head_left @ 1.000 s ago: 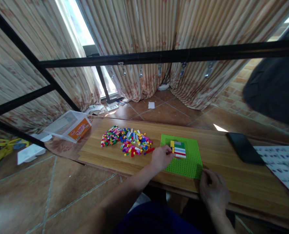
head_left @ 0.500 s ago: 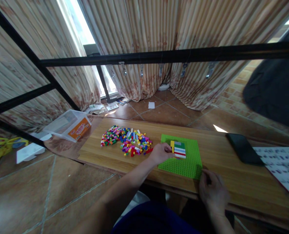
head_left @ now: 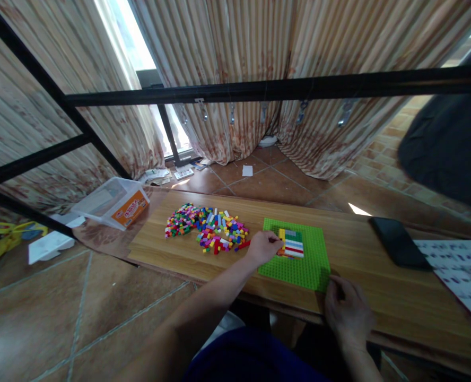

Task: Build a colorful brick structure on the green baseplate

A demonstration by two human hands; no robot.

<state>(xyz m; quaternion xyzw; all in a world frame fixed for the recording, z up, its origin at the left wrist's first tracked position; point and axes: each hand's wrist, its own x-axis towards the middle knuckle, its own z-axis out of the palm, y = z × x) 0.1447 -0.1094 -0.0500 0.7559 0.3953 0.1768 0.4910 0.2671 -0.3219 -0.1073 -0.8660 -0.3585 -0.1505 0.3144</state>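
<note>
The left grip (head_left: 264,248) covers part of the green baseplate (head_left: 315,260); the picture's right edge crops a blurred sheet (head_left: 458,268).

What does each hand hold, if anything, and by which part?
It cannot be told. The left hand is at the left edge of the joined bricks, its fingers hiding any hold; the right hand, by the plate, shows no clear grip.

Nothing can be read: the orange label (head_left: 130,210) on the bin (head_left: 100,203), left of the left hand (head_left: 264,248), and the sheet (head_left: 458,268), right of the right hand (head_left: 349,309) (print too blurred).
</note>
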